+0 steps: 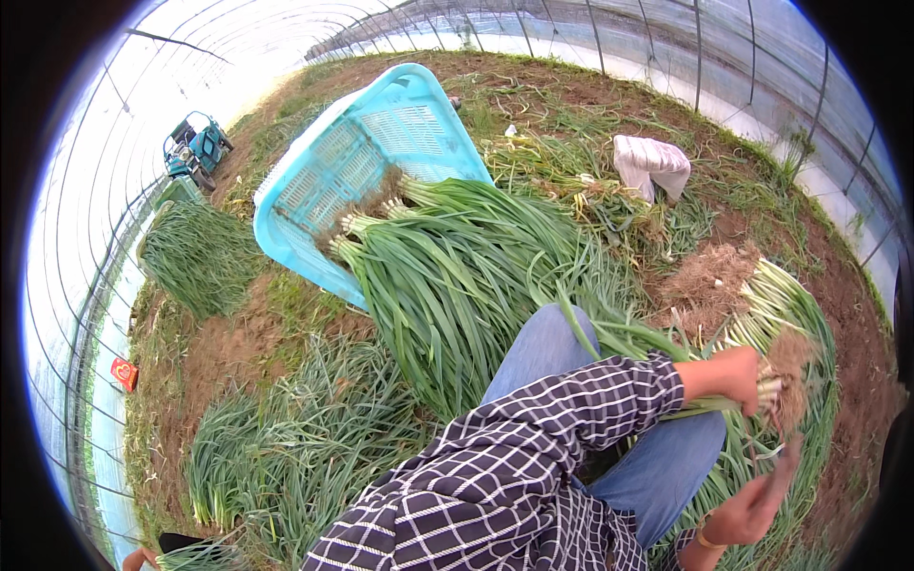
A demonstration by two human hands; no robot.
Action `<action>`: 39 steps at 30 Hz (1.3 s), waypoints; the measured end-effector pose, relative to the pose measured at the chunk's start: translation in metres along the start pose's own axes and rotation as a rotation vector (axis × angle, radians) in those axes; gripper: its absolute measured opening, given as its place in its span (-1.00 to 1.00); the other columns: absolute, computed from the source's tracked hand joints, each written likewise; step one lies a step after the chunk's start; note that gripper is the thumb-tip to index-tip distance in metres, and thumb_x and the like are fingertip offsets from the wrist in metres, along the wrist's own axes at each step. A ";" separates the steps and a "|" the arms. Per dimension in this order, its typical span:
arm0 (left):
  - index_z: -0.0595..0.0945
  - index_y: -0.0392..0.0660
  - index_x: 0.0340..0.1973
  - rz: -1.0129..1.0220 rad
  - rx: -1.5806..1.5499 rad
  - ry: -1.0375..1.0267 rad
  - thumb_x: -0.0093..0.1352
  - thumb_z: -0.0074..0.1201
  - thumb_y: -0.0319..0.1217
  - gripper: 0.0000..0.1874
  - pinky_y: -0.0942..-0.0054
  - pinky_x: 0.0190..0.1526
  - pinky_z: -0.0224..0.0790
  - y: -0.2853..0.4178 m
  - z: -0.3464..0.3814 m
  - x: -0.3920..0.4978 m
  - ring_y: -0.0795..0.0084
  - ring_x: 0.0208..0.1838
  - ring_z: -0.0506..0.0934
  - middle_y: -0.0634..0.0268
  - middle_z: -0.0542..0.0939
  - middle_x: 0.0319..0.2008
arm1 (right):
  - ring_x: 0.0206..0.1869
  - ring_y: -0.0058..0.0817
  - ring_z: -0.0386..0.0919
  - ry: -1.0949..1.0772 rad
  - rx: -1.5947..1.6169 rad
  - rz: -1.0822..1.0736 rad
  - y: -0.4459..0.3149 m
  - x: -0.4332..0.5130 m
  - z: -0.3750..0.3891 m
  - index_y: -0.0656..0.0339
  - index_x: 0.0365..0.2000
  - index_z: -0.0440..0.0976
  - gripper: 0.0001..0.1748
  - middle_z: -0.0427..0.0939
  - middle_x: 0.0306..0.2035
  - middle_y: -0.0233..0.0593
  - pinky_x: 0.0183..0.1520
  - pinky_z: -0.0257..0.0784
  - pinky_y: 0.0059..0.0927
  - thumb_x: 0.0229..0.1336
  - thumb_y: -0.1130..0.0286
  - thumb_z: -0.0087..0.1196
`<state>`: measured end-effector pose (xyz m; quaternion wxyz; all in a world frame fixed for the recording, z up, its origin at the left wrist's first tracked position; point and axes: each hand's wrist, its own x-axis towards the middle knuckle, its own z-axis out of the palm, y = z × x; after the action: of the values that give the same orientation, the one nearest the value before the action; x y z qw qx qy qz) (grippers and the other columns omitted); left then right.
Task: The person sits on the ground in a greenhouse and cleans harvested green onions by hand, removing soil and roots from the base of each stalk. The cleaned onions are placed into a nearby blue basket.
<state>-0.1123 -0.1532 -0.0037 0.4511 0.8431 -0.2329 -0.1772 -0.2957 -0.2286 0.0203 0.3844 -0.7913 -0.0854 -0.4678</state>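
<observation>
My left hand is shut around a bunch of green garlic, gripping the pale stems just below the brown roots. Its long leaves trail back across my jeans. Below the root end is my right hand, blurred, with a bracelet at the wrist; whether it holds anything cannot be made out. A pile of green garlic lies beyond the bunch, its roots matted together and pointing towards the crate. The light blue plastic crate is tilted in front of me and holds several bundles, roots inside and leaves spilling over the rim towards my knee.
Loose green garlic covers the ground at left. Farther off stand another heaped load and a blue-green motor vehicle. A whitish sack sits beyond the crate, near withered leaves. Another person's hand shows at bottom left. Plastic greenhouse walls enclose the plot.
</observation>
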 end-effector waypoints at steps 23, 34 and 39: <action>0.64 -0.16 -0.37 0.537 0.195 -0.031 -0.19 0.40 -0.13 -0.48 0.32 -0.31 0.46 0.026 0.002 -0.055 0.11 -0.42 0.58 0.12 0.61 -0.48 | 0.06 -0.23 0.48 -0.766 -0.096 0.076 0.020 0.122 0.012 0.45 0.05 0.33 -0.31 0.45 0.08 -0.03 0.14 0.32 -0.27 -0.20 0.50 0.21; -0.44 -0.51 0.25 0.553 -0.402 0.386 -0.19 0.46 -0.23 0.50 0.31 -0.27 0.45 0.045 -0.069 -0.049 0.14 -0.38 0.57 0.05 0.56 -0.45 | 0.30 -0.25 0.19 -0.034 0.670 0.616 0.035 0.123 0.005 0.30 0.26 0.02 -0.30 0.16 0.26 0.09 0.36 0.03 -0.30 0.13 0.43 -0.03; -0.30 -0.45 0.30 0.739 -0.783 0.258 -0.18 0.46 -0.17 0.44 0.30 -0.03 0.36 0.088 -0.090 -0.062 0.00 -0.12 0.51 -0.06 0.52 -0.15 | 0.05 -0.25 0.38 -0.250 0.120 0.235 0.079 0.038 0.077 0.31 0.22 0.07 -0.29 0.31 0.14 0.06 0.16 0.29 -0.22 0.08 0.39 0.07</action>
<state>-0.1380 -0.1008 0.1241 0.7879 0.4897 -0.3727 0.0242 -0.1837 -0.2383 -0.0108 0.4693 -0.8235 -0.0671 -0.3116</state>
